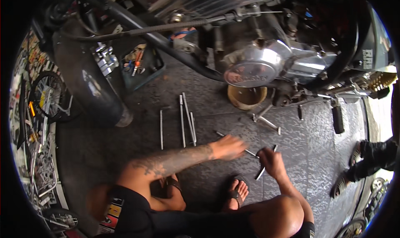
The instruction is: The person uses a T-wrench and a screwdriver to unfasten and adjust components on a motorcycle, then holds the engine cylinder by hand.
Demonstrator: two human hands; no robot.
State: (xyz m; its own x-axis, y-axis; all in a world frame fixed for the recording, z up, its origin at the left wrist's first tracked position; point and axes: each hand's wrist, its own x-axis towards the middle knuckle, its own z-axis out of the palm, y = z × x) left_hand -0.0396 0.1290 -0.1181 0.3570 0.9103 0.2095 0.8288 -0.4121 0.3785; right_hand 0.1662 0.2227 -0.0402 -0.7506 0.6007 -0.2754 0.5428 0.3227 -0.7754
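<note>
A silver T-handle wrench (251,153) is held slantwise above the dark floor between my two hands. My right hand (271,161) is closed round it where the shaft meets the crossbar, whose ends stick out on both sides. Further along the shaft, my left hand (229,147) is closed over it, with the shaft's tip showing beyond. Motion blurs both hands, the left one's fingers most. Left of them, several long metal tools (182,117) lie side by side on the floor, one rod (161,129) a little apart.
Ahead stands a motorcycle with a polished engine (258,50); a round pan (247,105) with dark liquid sits beneath it. The front tyre (83,79) and a tool tray (143,73) are at the left. Another person's legs (366,159) show at the right. Bike parts (46,167) line the left edge.
</note>
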